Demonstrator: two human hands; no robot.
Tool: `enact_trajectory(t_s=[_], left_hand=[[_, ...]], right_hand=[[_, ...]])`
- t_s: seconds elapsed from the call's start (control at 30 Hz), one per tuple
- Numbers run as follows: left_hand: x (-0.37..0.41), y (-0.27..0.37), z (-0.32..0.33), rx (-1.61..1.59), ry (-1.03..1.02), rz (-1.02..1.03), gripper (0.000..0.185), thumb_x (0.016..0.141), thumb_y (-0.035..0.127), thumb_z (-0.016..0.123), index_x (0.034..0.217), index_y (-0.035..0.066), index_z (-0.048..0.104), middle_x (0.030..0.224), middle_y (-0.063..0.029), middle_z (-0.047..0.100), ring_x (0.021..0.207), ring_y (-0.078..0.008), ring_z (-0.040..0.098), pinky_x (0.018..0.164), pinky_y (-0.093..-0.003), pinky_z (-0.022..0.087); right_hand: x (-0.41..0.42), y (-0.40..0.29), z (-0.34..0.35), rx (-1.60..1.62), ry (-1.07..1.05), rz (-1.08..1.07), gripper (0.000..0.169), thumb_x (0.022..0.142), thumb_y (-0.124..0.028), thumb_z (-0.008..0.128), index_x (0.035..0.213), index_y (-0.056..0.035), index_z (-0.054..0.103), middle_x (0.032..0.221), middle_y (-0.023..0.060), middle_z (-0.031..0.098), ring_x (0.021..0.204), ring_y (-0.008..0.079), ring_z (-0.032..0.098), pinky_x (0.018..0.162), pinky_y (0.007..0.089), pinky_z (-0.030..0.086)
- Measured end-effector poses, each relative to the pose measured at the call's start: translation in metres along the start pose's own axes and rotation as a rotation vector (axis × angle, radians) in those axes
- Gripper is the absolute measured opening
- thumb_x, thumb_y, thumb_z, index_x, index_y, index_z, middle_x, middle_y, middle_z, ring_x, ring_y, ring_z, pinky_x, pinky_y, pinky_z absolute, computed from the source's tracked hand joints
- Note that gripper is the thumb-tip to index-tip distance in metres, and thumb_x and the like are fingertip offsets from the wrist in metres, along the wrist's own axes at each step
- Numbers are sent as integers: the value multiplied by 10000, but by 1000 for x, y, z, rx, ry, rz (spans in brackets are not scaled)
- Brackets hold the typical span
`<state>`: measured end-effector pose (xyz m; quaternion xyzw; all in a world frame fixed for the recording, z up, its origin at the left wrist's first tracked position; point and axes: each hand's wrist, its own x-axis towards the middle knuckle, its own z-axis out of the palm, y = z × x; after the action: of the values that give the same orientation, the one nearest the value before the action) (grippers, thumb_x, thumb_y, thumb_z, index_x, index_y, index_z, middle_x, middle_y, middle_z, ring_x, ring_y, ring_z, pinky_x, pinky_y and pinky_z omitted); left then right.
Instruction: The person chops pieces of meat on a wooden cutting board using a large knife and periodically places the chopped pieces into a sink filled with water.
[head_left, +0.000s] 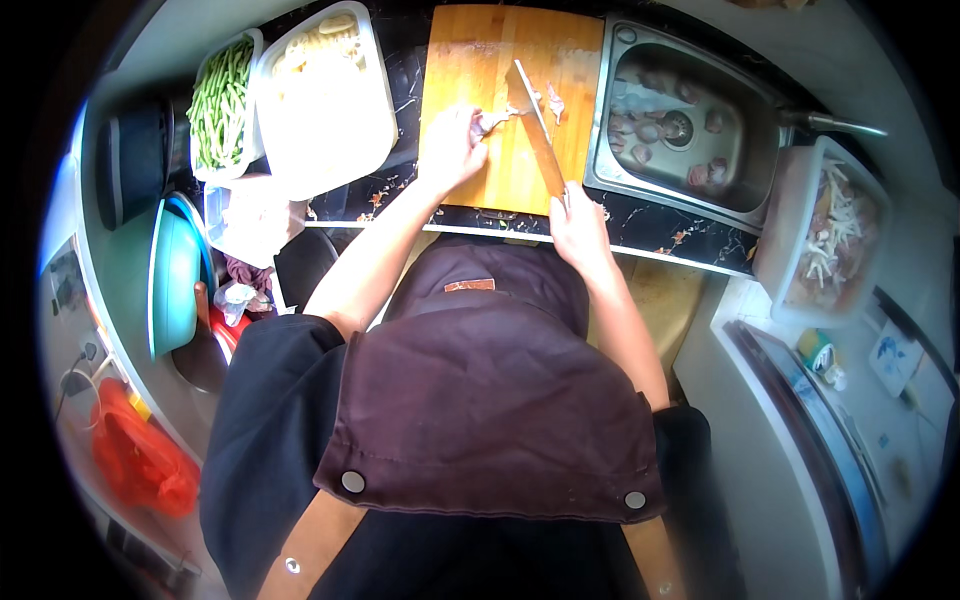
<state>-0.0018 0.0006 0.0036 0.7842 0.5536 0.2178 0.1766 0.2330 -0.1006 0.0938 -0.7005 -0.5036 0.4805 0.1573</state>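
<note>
My right hand (581, 225) grips the handle of a cleaver-like kitchen knife (541, 139). Its blade points away from me over a wooden cutting board (480, 184). On the board's left half, my left hand (454, 150) pinches a piece of raw meat (491, 122), perhaps a poultry part. The thin end of that piece reaches toward the blade; whether they touch, I cannot tell. A small scrap of meat (555, 103) lies right of the blade, and another bit sits against the blade's far part.
Right of the board, a steel sink (720, 169) holds several meat pieces, with a faucet (847, 125) at its side. A tub of chicken feet (829, 232) stands farther right. Left are a tray of green beans (223, 105), a large white tub (330, 127) with pale slices and a teal basin (174, 277).
</note>
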Motion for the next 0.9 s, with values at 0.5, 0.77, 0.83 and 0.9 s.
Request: enact_trajectory(t_s=[0.5,0.77,0.83,0.9], left_hand=[[3,6,5,-50,45,31,219,811,48,728,1009,25,638,963,-166,630,940,-372,628,836,-446,534],[8,3,10,-91,6,231,329,817,74,796,1116,52,662,1123,-141,678,1041,-360,651,890,-424,542],[20,8,9,-105,-45,193,340,821,73,809,1131,55,672,1151,-140,681,1059,-356,653,894,-420,543],[18,11,2,-92,43,188,298,823,73,809,1098,48,699,1121,-139,699,1004,-349,671,869,-412,548]], right_hand=[[71,-40,71,-14,-5,-93,320,996,-173,534,1194,78,545,937,374,669,944,545,665,819,577,530],[51,35,16,189,20,4,234,945,-151,586,1070,47,591,899,278,675,891,436,694,790,464,524],[47,30,2,171,83,-53,231,950,-149,575,1070,47,587,889,280,674,900,468,690,779,484,523],[28,26,-4,122,109,-83,229,962,-152,567,1088,38,588,896,288,677,939,485,685,785,497,525]])
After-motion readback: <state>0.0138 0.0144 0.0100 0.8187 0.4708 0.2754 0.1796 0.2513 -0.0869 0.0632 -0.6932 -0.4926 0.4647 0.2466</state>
